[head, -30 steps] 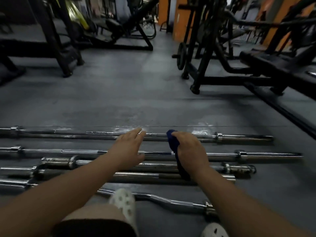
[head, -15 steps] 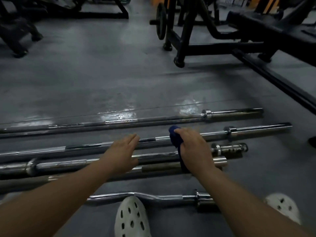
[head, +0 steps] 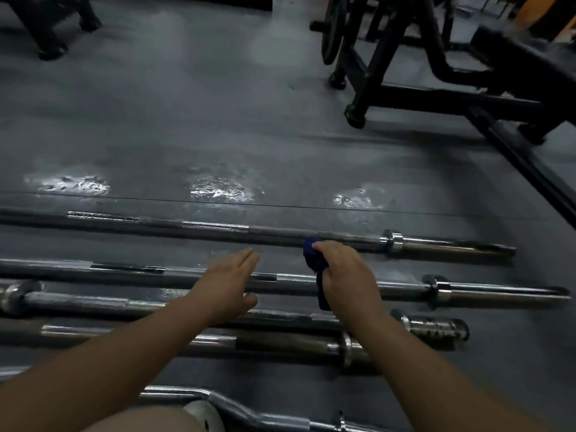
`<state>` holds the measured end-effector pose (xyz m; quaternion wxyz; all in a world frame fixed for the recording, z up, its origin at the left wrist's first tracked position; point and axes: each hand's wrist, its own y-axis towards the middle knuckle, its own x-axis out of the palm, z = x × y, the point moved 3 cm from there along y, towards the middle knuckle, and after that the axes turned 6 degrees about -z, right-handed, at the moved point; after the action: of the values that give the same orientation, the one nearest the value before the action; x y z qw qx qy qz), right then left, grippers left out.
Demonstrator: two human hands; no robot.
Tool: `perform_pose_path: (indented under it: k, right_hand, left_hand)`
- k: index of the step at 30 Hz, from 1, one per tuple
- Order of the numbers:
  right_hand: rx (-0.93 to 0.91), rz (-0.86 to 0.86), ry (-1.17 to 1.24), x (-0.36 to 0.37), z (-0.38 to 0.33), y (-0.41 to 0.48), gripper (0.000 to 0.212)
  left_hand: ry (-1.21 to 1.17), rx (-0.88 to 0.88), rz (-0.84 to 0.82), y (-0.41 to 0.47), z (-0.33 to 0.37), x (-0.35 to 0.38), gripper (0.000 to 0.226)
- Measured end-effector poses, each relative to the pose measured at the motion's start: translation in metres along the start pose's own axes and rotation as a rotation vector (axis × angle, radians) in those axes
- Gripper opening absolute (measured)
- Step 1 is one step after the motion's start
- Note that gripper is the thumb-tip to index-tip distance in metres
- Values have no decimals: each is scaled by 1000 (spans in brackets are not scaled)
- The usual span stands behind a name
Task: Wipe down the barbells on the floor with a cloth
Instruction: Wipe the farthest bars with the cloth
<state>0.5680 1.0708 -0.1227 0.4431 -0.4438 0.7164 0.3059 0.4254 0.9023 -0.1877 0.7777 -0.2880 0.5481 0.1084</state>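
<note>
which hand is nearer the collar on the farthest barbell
Right. The right hand, gripping the blue cloth, sits just left of the collar; the left hand is farther left.

Five bars lie side by side on the dark rubber floor (head: 187, 126), which carries three shiny wet patches just beyond them. The right hand (head: 346, 275) grips a blue cloth (head: 313, 254) whose upper end touches the farthest barbell (head: 218, 227), near its collar. The left hand (head: 227, 285) hangs flat, fingers straight, over the second barbell (head: 483, 289). Nearer lie a third barbell (head: 436, 327), a fourth barbell (head: 280, 341) and a curl bar (head: 243, 408). A black machine frame (head: 405, 98) stands at upper right.
</note>
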Motion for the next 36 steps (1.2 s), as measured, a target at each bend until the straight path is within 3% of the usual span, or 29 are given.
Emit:
perform_pose_path:
  k: [7,11,14,18,22,26,31,34,36]
  right_hand:
    - [-49,5,113,30,22,39,50]
    - [28,-11,192,80,46,55,51]
    - [143,-171,118,129,73,55,47]
    - [193,-403,-171,187,101,42,60]
    - [169,-261,-235,198,104,71,51]
    - [126,-123,-121,201,97,101,33]
    - [-49,-163,-67,214,72,126,41]
    - [-72,-144,-137,191,114,127,34]
    - [58,-39,-175,168,167,112,29]
  left_hand:
    - [25,57,-68,33,-11,13,86]
    - [101,108,-183,63,-23,44,89]
    - [150,103,-277,80,-27,88,93]
    - [68,55,-168,86,-32,129,93]
    - [-13,6,-109,120,-40,125,91]
    - [-32,-25,-61,158,-43,106,88]
    - [39,49,-4,177,-56,92,76]
    - [121,132,-22,181,-61,91,73]
    - [138,142,-39,179,-62,93,69]
